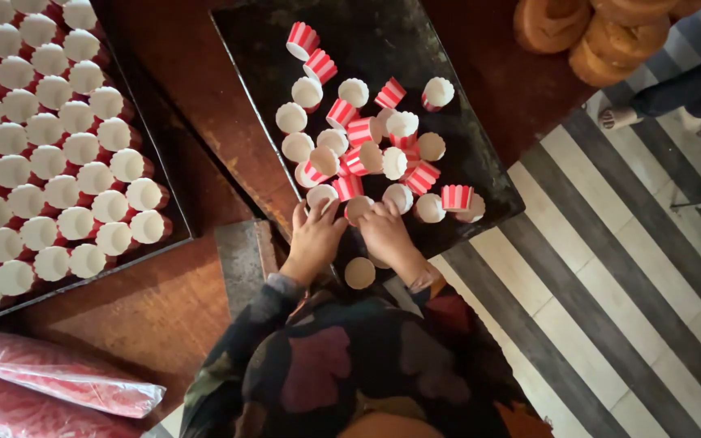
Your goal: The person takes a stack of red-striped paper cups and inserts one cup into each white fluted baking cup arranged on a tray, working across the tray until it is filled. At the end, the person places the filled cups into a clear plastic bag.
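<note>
Paper baking cups (367, 146): small, round, red-and-white striped walls, pale insides; scattered loose on a dark baking tray (464, 174), some upright, many tipped on their sides. One cup (359, 272) stands apart at the tray's near edge. Left hand (315, 235): fingers spread, tips touching an upright cup (322, 195). Right hand (384, 231): fingertips on a neighbouring cup (357, 208); whether it grips cannot be told. Second tray (168, 235), left on the wooden table (204, 97): cups in tight rows.

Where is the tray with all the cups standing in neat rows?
In the head view, the dark metal tray of neatly packed red-and-white paper baking cups sits on the brown wooden table, far left of the hands.
</note>
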